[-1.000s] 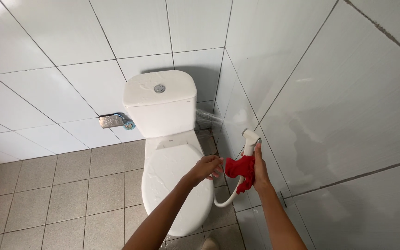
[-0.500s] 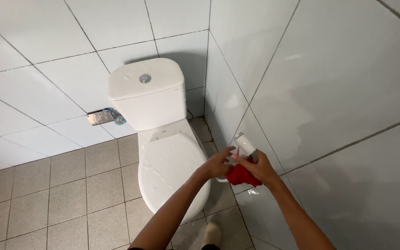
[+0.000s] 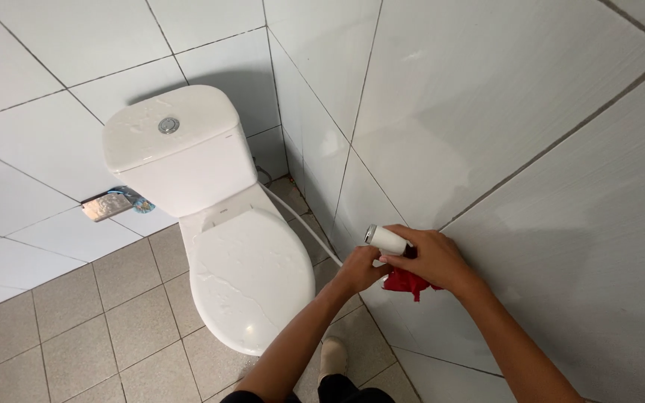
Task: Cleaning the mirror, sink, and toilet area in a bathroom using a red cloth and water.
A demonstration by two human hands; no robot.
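**Both hands on the sprayer by the wall**

My right hand [image 3: 431, 260] wraps over the white sprayer [image 3: 387, 239], fingers curled shut around its body, with the round nozzle end poking out to the left. A red cloth [image 3: 406, 283] is bunched under the same palm, its edge hanging just below my fingers. My left hand [image 3: 360, 270] comes up from below and closes on the sprayer's underside, thumb and fingers pinched against it, touching the right hand. Whether the left fingers also grip the cloth I cannot tell.

The sprayer sits close against the tiled wall [image 3: 502, 127] on my right, just beside the toilet [image 3: 244, 272]. A white hose [image 3: 300, 220] runs from behind the hands up along the wall toward the tank [image 3: 177, 149]. The toilet lid is down. On the far side of the tank a metal holder [image 3: 106, 206] is fixed to the wall. The floor [image 3: 76, 328] is beige tile, and my shoe [image 3: 331, 357] shows below my arms.
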